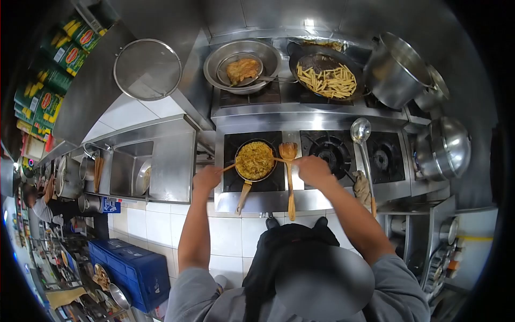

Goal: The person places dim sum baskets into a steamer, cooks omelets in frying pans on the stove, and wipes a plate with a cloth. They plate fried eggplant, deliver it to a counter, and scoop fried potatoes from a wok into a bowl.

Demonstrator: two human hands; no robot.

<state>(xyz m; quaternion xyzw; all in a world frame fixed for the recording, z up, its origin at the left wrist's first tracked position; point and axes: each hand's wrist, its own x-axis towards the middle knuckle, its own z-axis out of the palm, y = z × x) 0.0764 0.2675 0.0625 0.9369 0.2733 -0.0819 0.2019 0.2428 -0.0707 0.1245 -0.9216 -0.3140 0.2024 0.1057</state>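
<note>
A small frying pan [255, 160] full of a yellow-brown food sits on the front left burner, its handle [244, 197] pointing toward me. My left hand [207, 177] is closed on a thin wooden stick whose tip reaches the pan's left side. From the right, my right hand [313, 170] grips another thin stick, with its tip at the pan's right edge. Between the pan and my right hand lies a wooden spatula [291, 182], blade away from me, on the stove front.
Behind are a steel bowl [213, 80] with a strainer, a wok [295, 59] of fries and a tall pot [394, 80]. A ladle [367, 161] and cloth [361, 186] lie right. A sink [126, 167] stands left; another person [44, 206] is far left.
</note>
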